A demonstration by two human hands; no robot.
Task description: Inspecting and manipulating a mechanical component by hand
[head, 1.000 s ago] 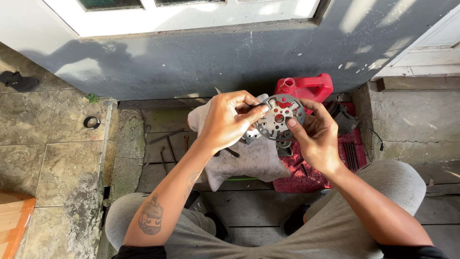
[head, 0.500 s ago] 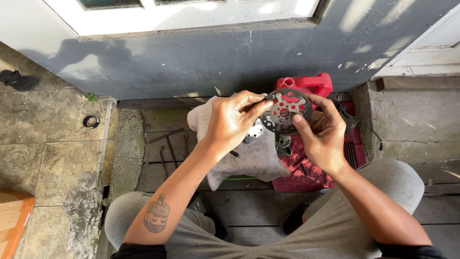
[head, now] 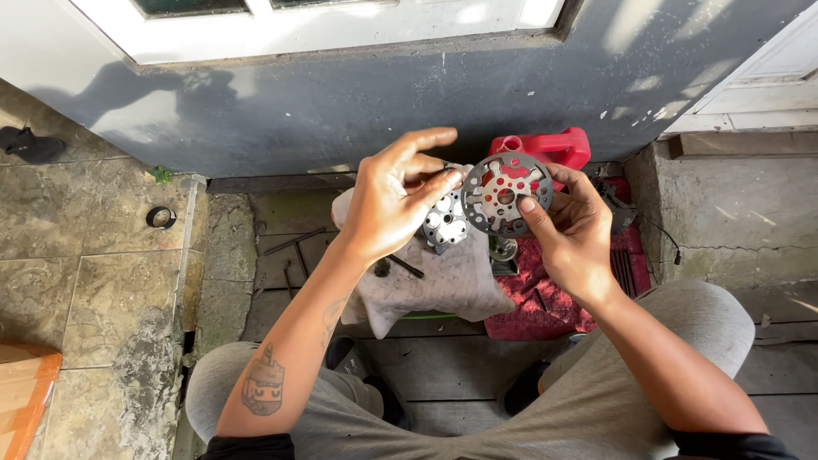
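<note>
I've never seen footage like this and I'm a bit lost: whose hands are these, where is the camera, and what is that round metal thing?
There is no machine here. The camera sits on a person's head and looks down, so you see their own two arms, with their knees in grey trousers at the bottom. The right hand holds up a flat round metal plate full of cut-out holes, thumb on its face. The left hand pinches near the plate's left edge; just behind its fingers is a second, shinier metal disc, though what supports it is hidden. Below the hands a dirty pale rag is spread on the wooden boards, beside a red cloth. A red plastic container stands against the grey wall. On the stone paving to the left lies a small black ring.
</note>
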